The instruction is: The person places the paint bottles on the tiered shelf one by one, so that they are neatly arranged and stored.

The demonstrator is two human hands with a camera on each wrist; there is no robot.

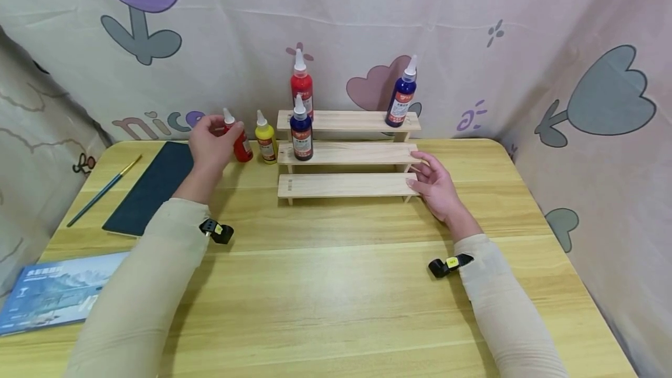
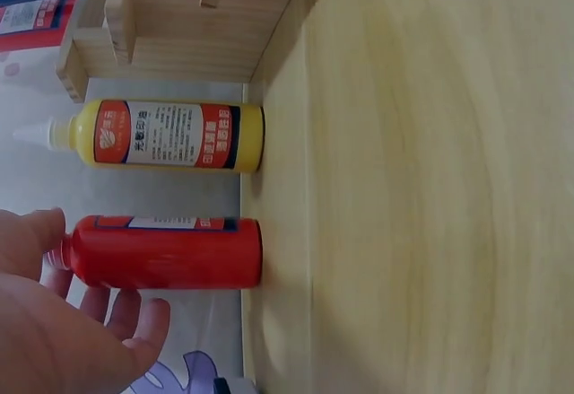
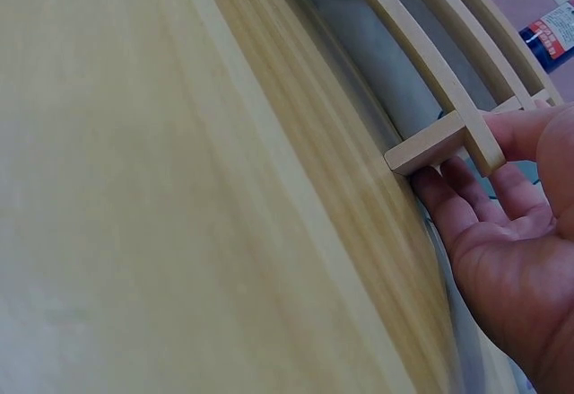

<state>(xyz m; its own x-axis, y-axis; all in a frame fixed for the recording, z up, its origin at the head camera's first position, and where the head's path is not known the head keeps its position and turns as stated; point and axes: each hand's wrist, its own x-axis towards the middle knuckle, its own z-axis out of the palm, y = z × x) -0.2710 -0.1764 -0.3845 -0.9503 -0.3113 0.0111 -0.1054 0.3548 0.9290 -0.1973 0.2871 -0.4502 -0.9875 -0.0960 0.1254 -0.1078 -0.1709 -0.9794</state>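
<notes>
At the neck of a red squeeze bottle (image 2: 170,252), the thumb and fingers of my left hand (image 1: 211,147) pinch it; its base stands on the table in the left wrist view. Beside it is a yellow squeeze bottle (image 2: 170,135), upright and untouched. My right hand (image 1: 434,186) holds the right end of a three-tier wooden display rack (image 1: 346,184), with its thumb on the lowest board and other fingers near the middle one. On the top tier stand another red bottle (image 1: 301,86) and a blue bottle (image 1: 401,101). A dark blue bottle (image 1: 301,136) occupies the middle tier's left end.
Left of my left hand lie a dark flat pad (image 1: 152,191) and a paintbrush (image 1: 102,192). A blue booklet with a landscape cover (image 1: 58,293) is near the left front edge. A patterned curtain (image 1: 336,10) hangs behind the wooden table (image 1: 325,290).
</notes>
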